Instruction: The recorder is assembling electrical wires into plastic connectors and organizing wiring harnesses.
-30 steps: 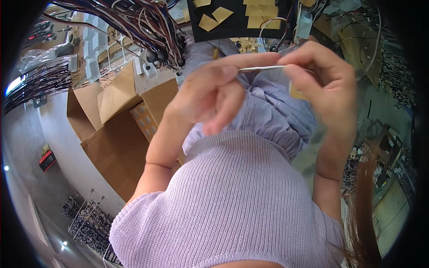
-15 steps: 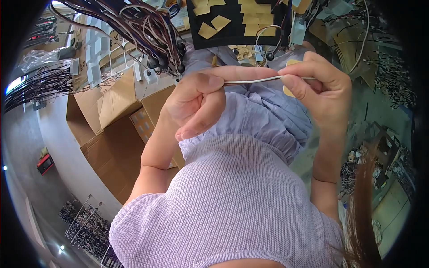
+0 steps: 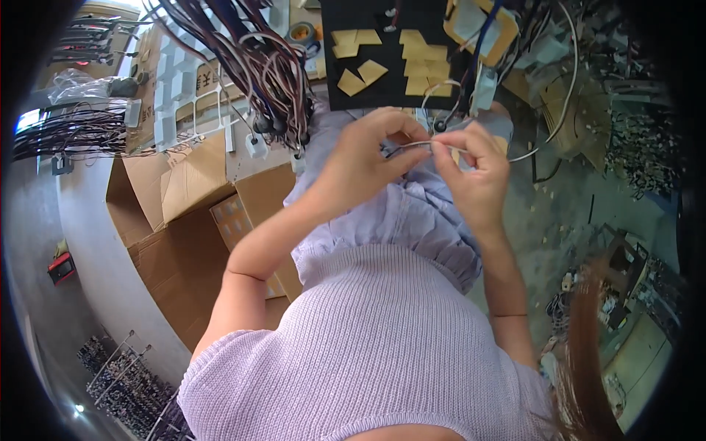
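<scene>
A thin white cable (image 3: 529,154) runs between my two hands, above my lap. My left hand (image 3: 379,154) pinches it between thumb and forefinger. Close beside those fingertips, my right hand (image 3: 476,173) pinches the same cable with thumb and forefinger. From the right hand the cable curves away to the right and upward. Just beyond my hands is a black board (image 3: 357,101) with several tan paper pieces (image 3: 426,67) on it. My fingers hide the short stretch of cable between them.
Bundled dark and white cables (image 3: 276,81) hang over the table edge at the left. An open cardboard box (image 3: 169,272) stands left of my legs. A roll of tape (image 3: 300,32) lies behind the bundle. More cable bunches (image 3: 647,154) fill the far right.
My hands have moved farther from my body and closer together. My left forefinger, stretched along the cable before, is now bent into a pinch. The board shows lower in view.
</scene>
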Demonstrator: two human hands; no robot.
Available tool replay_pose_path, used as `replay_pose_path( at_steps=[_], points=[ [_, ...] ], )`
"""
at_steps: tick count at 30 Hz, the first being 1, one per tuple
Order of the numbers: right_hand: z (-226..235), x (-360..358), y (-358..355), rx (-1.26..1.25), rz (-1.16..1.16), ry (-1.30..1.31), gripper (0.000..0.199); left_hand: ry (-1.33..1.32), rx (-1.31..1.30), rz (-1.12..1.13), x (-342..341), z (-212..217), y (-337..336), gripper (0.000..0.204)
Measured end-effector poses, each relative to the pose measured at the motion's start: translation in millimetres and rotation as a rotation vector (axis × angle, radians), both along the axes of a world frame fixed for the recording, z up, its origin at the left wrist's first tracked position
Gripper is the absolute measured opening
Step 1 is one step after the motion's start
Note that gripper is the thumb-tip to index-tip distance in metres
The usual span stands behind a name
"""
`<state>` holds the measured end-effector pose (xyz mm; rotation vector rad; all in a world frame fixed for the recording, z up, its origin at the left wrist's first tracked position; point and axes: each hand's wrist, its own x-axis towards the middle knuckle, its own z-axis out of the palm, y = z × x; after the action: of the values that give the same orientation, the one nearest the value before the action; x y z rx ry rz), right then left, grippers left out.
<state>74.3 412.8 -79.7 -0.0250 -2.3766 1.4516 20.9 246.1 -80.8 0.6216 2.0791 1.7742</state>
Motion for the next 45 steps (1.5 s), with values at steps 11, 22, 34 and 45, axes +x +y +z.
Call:
replay_pose_path(
  at_steps=[11,22,34,45],
  points=[
    [-2.2,-136.4,-45.3,0.178,0.207,0.223,0.012,0.641,-0.197,0.334,-58.1,-40.3,-2.4,0.005],
    [-70.2,-238.3,-17.7,0.323,-0.015,-0.175,0.015,0.542,-0.537,0.287,-123.0,-72.2,-3.6,0.012],
    [-77.1,-213.0,-12.4,0.924,0.363,0.354,0.014,0.515,-0.604,0.266,-128.1,-76.3,-1.9,0.015],
    [-44.0,-130.9,1.1,-0.771,0.383,-0.168,0.006,0.481,-0.206,0.108,-82.7,-25.3,-10.6,0.024]
  ],
)
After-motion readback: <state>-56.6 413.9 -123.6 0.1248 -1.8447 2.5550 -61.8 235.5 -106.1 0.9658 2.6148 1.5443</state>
